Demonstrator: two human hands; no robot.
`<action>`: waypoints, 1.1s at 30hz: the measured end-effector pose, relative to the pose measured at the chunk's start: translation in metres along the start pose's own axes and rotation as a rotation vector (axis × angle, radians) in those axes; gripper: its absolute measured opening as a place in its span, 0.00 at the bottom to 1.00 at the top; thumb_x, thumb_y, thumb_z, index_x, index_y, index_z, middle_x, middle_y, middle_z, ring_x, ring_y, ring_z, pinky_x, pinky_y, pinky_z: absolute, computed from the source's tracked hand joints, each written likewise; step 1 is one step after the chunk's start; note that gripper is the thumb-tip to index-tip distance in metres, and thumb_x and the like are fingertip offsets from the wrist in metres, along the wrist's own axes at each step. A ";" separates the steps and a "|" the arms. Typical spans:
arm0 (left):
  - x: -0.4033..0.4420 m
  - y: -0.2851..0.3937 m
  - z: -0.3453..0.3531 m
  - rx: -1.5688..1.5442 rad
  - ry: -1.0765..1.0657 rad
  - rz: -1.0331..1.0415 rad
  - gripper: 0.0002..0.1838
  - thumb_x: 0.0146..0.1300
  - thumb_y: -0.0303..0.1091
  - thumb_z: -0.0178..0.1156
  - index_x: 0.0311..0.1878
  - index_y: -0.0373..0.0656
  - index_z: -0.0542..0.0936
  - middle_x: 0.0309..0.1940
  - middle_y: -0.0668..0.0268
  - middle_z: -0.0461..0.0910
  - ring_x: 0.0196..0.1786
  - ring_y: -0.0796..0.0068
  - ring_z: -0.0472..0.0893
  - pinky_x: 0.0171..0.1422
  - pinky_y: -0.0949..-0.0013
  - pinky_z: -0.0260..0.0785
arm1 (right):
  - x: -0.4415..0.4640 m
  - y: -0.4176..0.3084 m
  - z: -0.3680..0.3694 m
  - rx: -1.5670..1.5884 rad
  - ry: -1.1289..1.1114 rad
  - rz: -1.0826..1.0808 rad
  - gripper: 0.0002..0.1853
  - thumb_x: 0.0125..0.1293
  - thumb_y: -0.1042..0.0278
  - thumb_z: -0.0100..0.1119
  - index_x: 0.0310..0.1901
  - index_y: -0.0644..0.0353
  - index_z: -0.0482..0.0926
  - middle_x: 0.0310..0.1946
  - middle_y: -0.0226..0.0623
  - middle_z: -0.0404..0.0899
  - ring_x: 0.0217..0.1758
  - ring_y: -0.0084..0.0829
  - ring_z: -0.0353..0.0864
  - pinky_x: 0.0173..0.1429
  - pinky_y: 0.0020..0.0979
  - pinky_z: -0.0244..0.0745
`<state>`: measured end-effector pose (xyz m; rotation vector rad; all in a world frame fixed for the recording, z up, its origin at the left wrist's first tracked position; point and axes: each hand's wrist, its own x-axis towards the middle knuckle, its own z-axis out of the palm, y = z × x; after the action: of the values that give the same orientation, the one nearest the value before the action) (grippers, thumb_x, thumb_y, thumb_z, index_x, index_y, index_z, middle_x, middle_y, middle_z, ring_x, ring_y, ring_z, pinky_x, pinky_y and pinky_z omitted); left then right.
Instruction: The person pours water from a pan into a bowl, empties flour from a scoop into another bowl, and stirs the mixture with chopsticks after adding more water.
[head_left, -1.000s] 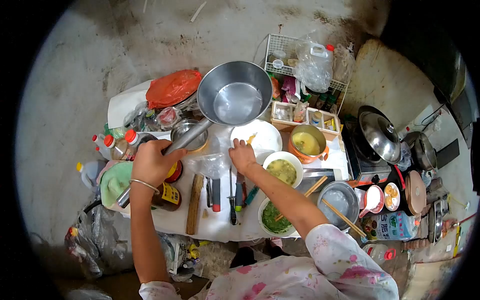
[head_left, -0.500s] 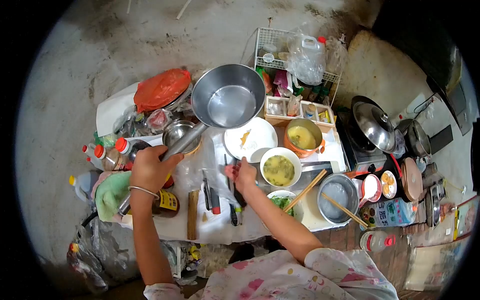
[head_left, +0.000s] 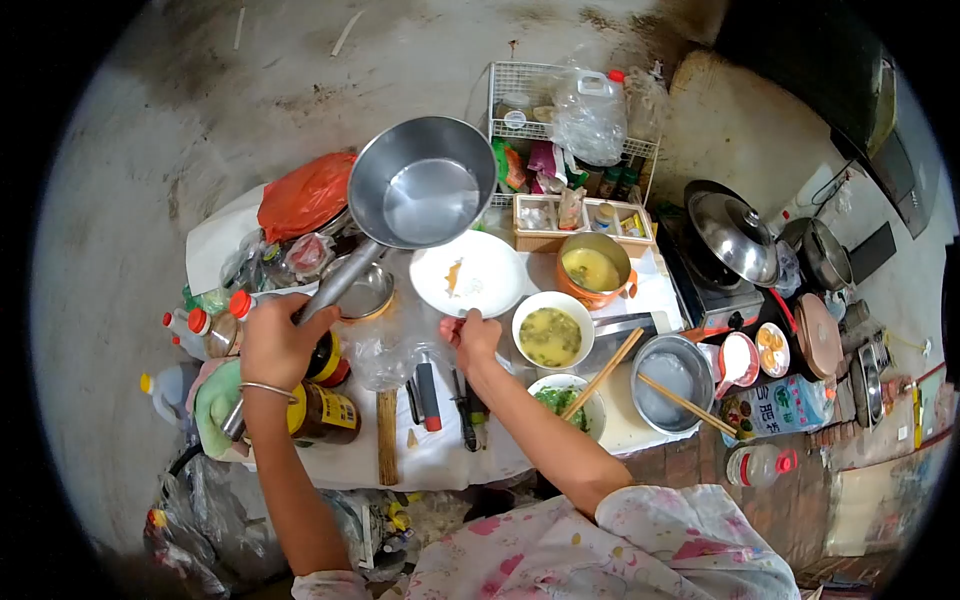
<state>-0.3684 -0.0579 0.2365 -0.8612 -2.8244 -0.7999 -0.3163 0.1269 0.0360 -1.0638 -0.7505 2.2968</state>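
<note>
My left hand (head_left: pixel 275 342) is wrapped round the long handle of a metal water dipper (head_left: pixel 425 185). The dipper's wide bowl hangs over the back of the table, and its inside faces me. My right hand (head_left: pixel 471 338) is closed at the near rim of a white plate (head_left: pixel 495 295), fingers pinched against the edge. On that plate lies a small yellowish-brown bit of food (head_left: pixel 453 277). Close to the right of the plate stands a white bowl of greenish soup (head_left: pixel 551 336), with an orange pot (head_left: pixel 593 270) of yellow liquid behind it.
Chopsticks cross a bowl of chopped greens (head_left: pixel 567 395) and a metal basin (head_left: pixel 672 384). Jars and bottles (head_left: pixel 325 412) crowd the left side. Knives and tools (head_left: pixel 428 395) lie near the front edge. A lidded wok (head_left: pixel 735 240) sits on the stove at right.
The dipper has shifted left. My right hand has closed on the plate's rim, and the plate has moved slightly left. The whole view has also shifted a little.
</note>
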 end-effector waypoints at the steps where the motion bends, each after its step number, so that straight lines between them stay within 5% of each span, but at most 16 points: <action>1: 0.000 0.001 -0.002 0.000 -0.005 0.005 0.15 0.48 0.39 0.65 0.26 0.33 0.78 0.15 0.52 0.71 0.17 0.59 0.70 0.25 0.62 0.61 | -0.010 -0.006 0.001 0.003 0.005 -0.002 0.11 0.61 0.74 0.38 0.39 0.76 0.67 0.23 0.47 0.76 0.20 0.32 0.76 0.21 0.28 0.75; 3: 0.001 0.007 -0.011 0.025 -0.018 -0.034 0.13 0.50 0.34 0.64 0.24 0.32 0.76 0.13 0.63 0.69 0.15 0.77 0.67 0.19 0.66 0.59 | -0.031 -0.018 0.002 -0.037 -0.040 -0.018 0.12 0.62 0.73 0.40 0.36 0.76 0.68 0.23 0.47 0.76 0.20 0.32 0.77 0.22 0.28 0.76; 9: 0.000 0.036 -0.024 0.034 -0.078 -0.253 0.13 0.49 0.34 0.66 0.26 0.32 0.75 0.13 0.59 0.68 0.15 0.71 0.67 0.24 0.65 0.63 | -0.095 -0.112 -0.053 -0.345 -0.206 -0.023 0.14 0.64 0.67 0.44 0.39 0.74 0.69 0.22 0.45 0.77 0.18 0.27 0.76 0.22 0.25 0.74; 12: 0.002 0.035 -0.016 0.244 -0.049 -0.090 0.17 0.49 0.41 0.64 0.28 0.33 0.79 0.22 0.47 0.75 0.25 0.51 0.77 0.32 0.58 0.68 | -0.130 -0.173 -0.093 -0.437 -0.167 -0.164 0.15 0.63 0.65 0.46 0.37 0.73 0.71 0.21 0.44 0.77 0.16 0.25 0.75 0.18 0.23 0.72; 21: 0.003 0.035 0.050 0.289 -0.189 -0.083 0.19 0.46 0.44 0.64 0.31 0.36 0.80 0.31 0.49 0.78 0.37 0.54 0.79 0.42 0.62 0.70 | -0.213 -0.297 -0.201 -0.313 0.130 -0.694 0.14 0.62 0.64 0.47 0.35 0.70 0.70 0.18 0.38 0.75 0.11 0.19 0.70 0.07 0.15 0.56; 33: 0.000 0.019 0.106 0.395 -0.342 -0.080 0.20 0.46 0.47 0.64 0.33 0.37 0.81 0.34 0.51 0.79 0.39 0.55 0.79 0.45 0.61 0.71 | -0.266 -0.277 -0.369 -0.126 0.498 -0.692 0.10 0.61 0.65 0.50 0.31 0.64 0.71 0.15 0.34 0.75 0.10 0.18 0.66 0.10 0.18 0.57</action>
<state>-0.3505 0.0085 0.1538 -0.8929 -3.1601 -0.0865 0.1859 0.2589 0.1560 -1.1384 -0.8817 1.3524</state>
